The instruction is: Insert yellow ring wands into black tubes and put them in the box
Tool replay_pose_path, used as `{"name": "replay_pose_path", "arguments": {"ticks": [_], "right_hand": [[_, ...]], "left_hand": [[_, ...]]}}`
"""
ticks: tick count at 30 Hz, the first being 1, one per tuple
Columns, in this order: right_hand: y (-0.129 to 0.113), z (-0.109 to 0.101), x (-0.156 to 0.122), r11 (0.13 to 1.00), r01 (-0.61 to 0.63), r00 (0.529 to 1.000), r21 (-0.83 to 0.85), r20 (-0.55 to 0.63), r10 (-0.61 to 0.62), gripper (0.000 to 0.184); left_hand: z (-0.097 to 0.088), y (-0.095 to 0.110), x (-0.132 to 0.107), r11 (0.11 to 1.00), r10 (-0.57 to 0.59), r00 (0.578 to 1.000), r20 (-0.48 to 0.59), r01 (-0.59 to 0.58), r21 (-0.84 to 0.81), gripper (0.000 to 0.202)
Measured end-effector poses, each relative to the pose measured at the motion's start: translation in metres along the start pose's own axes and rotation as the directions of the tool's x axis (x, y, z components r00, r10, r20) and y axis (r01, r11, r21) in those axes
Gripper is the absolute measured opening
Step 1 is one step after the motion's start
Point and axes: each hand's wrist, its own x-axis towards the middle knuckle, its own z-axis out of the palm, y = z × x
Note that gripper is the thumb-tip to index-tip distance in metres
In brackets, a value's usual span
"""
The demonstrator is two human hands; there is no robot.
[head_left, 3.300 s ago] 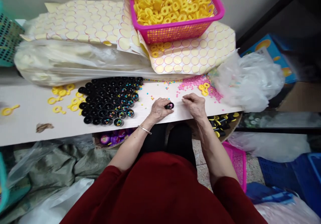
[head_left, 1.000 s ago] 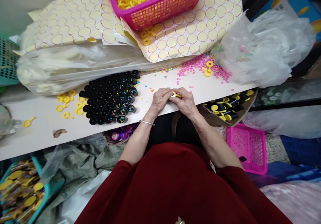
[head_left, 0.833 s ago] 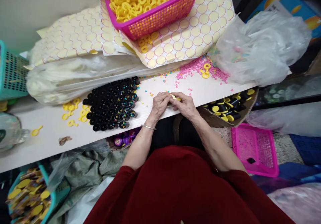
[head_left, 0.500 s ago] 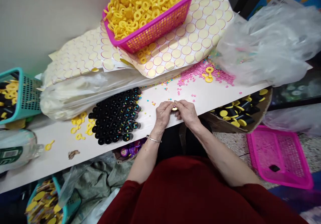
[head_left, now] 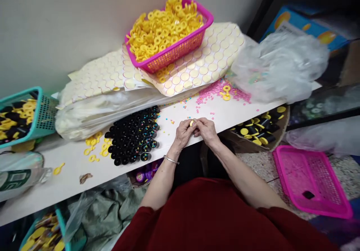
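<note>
While left hand point(head_left: 183, 134) and right hand point(head_left: 206, 130) pinch a yellow disc point(head_left: 192, 123), perhaps a cap, mostly hidden, above the white table point(head_left: 236, 113) near its front edge, pink basket point(head_left: 180, 54) holds heaped yellow ring-handled pieces point(head_left: 160, 33); black cups point(head_left: 125, 138), in rows, coloured beads point(head_left: 145, 156) in rightmost ones; teal basket point(head_left: 47, 112), yellow and black pieces point(head_left: 21, 117); cardboard box point(head_left: 242, 143), yellow-capped black cylinders point(head_left: 263, 129).
</note>
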Motion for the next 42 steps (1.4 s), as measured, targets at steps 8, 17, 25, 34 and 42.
{"name": "replay_pose_path", "arguments": {"ticks": [8,17,25,34,42], "right_hand": [[-0.003,-0.017,-0.023,0.972,-0.026,1.000,0.234,-0.009,0.029,0.054],[0.007,-0.045,-0.074,0.786,-0.336,0.867,0.519,0.497,0.042,0.049],[-0.007,-0.059,-0.080,0.865,-0.329,0.842,0.380,0.532,0.086,0.052],[-0.005,-0.067,-0.091,0.925,-0.254,0.878,0.282,0.468,0.099,0.044],[0.005,-0.070,-0.091,0.934,-0.158,0.970,0.322,0.228,0.086,0.043]], "left_hand": [[-0.002,0.009,-0.014,0.996,0.077,0.996,-0.038,-0.078,-0.032,0.030],[-0.005,0.044,-0.048,0.955,0.293,0.956,-0.008,-0.293,-0.045,0.035],[-0.005,0.049,-0.056,0.755,0.535,0.804,0.259,-0.593,0.279,0.026],[0.006,0.054,-0.072,0.663,0.550,0.751,0.365,-0.659,0.356,0.019],[0.022,0.051,-0.074,0.729,0.541,0.787,0.297,-0.615,0.302,0.023]]}}
